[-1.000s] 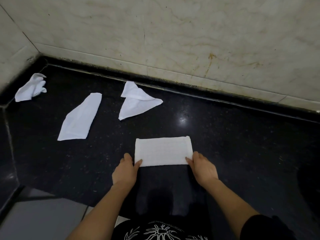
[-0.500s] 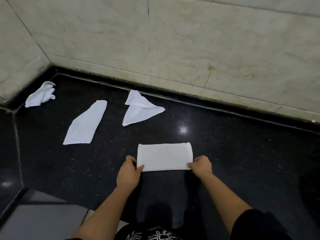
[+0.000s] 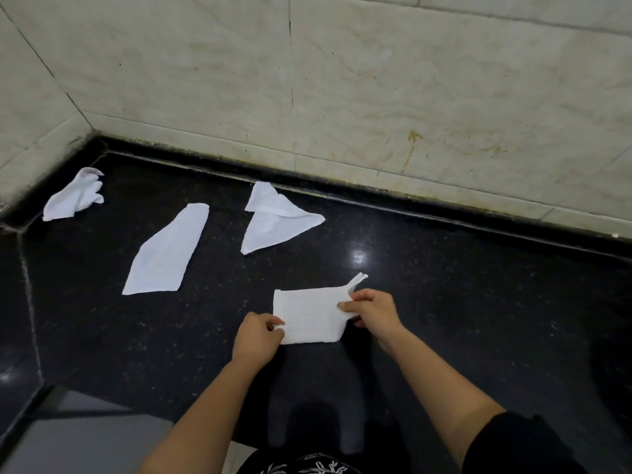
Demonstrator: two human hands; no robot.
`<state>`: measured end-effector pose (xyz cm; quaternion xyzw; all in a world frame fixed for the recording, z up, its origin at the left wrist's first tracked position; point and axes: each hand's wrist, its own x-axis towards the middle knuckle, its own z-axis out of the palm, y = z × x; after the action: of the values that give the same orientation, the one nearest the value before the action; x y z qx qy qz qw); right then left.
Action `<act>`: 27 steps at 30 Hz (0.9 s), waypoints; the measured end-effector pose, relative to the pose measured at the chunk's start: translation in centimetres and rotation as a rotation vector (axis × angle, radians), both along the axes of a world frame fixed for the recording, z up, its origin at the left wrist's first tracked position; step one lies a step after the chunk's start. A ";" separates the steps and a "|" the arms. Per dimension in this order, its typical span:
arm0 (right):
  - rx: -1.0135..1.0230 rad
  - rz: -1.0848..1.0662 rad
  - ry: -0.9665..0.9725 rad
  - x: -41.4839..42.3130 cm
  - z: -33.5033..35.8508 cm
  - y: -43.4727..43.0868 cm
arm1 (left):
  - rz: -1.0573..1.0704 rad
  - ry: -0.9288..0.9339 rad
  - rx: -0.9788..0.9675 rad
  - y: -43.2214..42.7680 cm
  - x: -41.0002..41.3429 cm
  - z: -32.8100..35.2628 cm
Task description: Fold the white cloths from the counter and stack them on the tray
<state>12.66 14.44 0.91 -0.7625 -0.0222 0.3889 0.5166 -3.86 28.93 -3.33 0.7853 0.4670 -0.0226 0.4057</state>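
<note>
Cloth in work: white folded cloth (image 3: 309, 314), roughly a rectangle, sits on the black counter (image 3: 478, 319) directly between the two sets of fingers. left hand (image 3: 258, 338) pinches the near-left corner, thumb and forefinger clamped together on the fabric, other fingers curled. right hand (image 3: 372, 311) pinches the right edge, fingers closed on top of the fabric, thumb under it. That end is raised off the counter; a thin doubled corner tip sticks up just past the right fingertips, on the wall side. Left end lies flat.

Other cloths, all beyond the left fingers, apart from each other and well apart from both hands:
- triangular cloth (image 3: 273, 220), loosely folded, near the wall base
- long flat cloth (image 3: 167, 251), angled strip, left of the triangular one
- crumpled cloth (image 3: 73, 196), far left, in the counter corner

Glare spot (image 3: 358, 256) on the counter just beyond the right fingertips. Cream marble-look wall tiles (image 3: 376, 97) behind, with a brownish stain (image 3: 413, 136) up and right of the right hand. Forearms bare, black sleeve (image 3: 513, 446) on the right upper arm, black shirt with white print (image 3: 301, 468) at the bottom edge. Grey surface (image 3: 85, 443) below the counter edge, near-left of the left hand
</note>
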 end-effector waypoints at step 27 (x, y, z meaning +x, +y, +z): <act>-0.136 0.404 -0.042 -2.3 -2.2 4.7 | 0.238 -0.047 -0.367 2.7 0.7 0.2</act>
<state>10.37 19.09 -1.26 -0.7837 -0.1592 0.4690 0.3749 -3.17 31.65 -3.16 0.6379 0.5349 -0.0409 0.5526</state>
